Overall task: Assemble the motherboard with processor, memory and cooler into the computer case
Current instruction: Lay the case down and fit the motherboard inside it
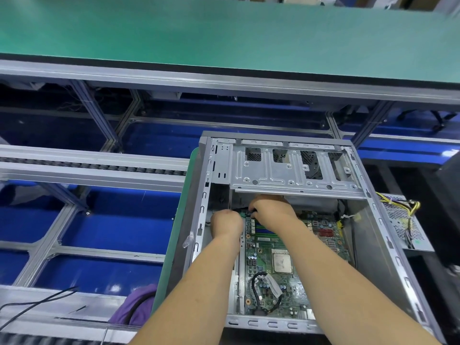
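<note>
Motherboard (pixel 278 272) lies flat inside the case (pixel 388 220), long axis running away from the person; right hand (pixel 271 210) pinches a dark connector at its far edge, left hand (pixel 226 224) curled just beside, grip hidden

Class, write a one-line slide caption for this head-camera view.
Both hands, left and right, work at the far edge of the motherboard seated inside the open computer case.

no text you can read anywhere, print on your motherboard (pixel 271 277) too small and blurred, white tag (pixel 273 285) on its black cable (pixel 255 282) blank at this size, computer case (pixel 373 232) unmarked
</note>
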